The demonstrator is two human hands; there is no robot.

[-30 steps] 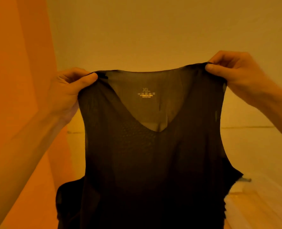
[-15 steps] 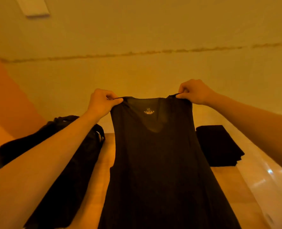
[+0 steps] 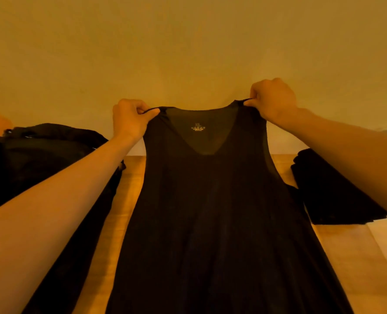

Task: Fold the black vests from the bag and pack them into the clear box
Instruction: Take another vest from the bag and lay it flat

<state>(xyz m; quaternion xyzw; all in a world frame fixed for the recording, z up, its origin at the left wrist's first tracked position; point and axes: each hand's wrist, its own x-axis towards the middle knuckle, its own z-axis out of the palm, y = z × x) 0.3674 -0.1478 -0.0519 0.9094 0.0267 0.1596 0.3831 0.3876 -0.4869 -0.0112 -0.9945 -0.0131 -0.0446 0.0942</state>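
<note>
Head view: the left hand (image 3: 129, 120) and the right hand (image 3: 273, 98) each pinch one shoulder strap of a black V-neck vest (image 3: 210, 200) between thumb and curled fingers. They hold it spread over the middle of the wooden bench (image 3: 129, 200). An XL label (image 3: 198, 127) shows inside the neckline. A black bag (image 3: 40, 155) lies at the bench's left edge, and a folded black stack (image 3: 328, 193) sits toward the right edge.

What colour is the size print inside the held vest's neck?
The size print reads pale gold under this warm light, on the black vest. Head view.
</note>
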